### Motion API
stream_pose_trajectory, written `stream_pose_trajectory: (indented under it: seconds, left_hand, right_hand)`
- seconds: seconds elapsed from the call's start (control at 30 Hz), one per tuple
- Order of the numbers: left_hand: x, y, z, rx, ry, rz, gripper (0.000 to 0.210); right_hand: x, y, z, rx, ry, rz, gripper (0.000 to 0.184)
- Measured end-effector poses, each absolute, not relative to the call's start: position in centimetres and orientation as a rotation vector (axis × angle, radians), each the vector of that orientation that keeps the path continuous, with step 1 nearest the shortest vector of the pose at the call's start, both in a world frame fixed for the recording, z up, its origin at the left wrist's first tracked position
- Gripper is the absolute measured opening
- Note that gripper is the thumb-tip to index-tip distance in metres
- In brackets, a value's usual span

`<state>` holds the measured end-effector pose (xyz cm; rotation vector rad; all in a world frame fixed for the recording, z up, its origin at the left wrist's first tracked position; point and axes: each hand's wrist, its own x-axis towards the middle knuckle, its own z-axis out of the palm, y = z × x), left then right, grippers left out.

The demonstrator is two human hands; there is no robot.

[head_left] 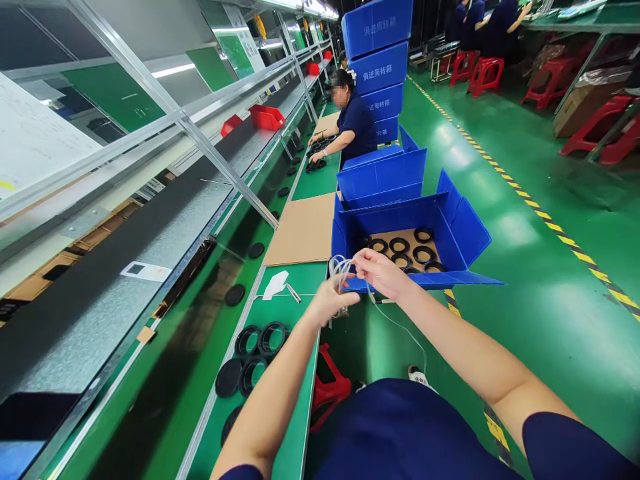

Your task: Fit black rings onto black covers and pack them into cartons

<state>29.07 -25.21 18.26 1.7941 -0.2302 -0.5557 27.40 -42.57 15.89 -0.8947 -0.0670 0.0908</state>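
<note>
A thin, whitish cable [340,265] is looped into a small coil in front of me, beside the near corner of the blue box. My left hand [327,301] has its fingers curled at the bottom of the loops, the thumb sticking out to the right. With fingertips pinched together, my right hand [380,272] grips the cable at the coil's right side. A loose length of it hangs down and to the right, towards the floor. Something small and clear shows just below my left hand; its kind is hard to make out.
Several black rings [273,339] lie on the green bench [295,400]. Ahead are a cardboard sheet [303,230], a white scrap [275,285] and a pen-like tool [293,293]. An open blue box [465,230] holds more rings. A co-worker [357,123] works farther along; a red stool [333,380] stands below.
</note>
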Motion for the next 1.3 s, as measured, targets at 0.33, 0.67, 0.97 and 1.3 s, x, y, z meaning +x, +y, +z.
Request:
stream_pose_trajectory:
  seconds: [0.33,0.67,0.97,1.3]
  left_hand:
    - [28.7,-26.3,16.4,1.383,-0.109,-0.666,0.051]
    - [35.2,-21.5,20.5,1.322,0.175,-0.140,0.050]
    - [32.0,-21.0,16.4,1.734,0.090,-0.329,0.049]
    - [27.8,-23.8,10.8,2.541,-0.591,-0.682,0.024]
  right_hand:
    - [28.4,-44.3,14.5,-1.261,-0.034,0.018,0.051]
    - [20.3,-43.7,8.0,-1.066,-0.160,0.853,0.055]
    - [24.6,-47.9,10.9,-1.253,0.030,0.349,0.046]
    - [25.8,-45.4,19.1,-1.898,-0.461,0.191,0.039]
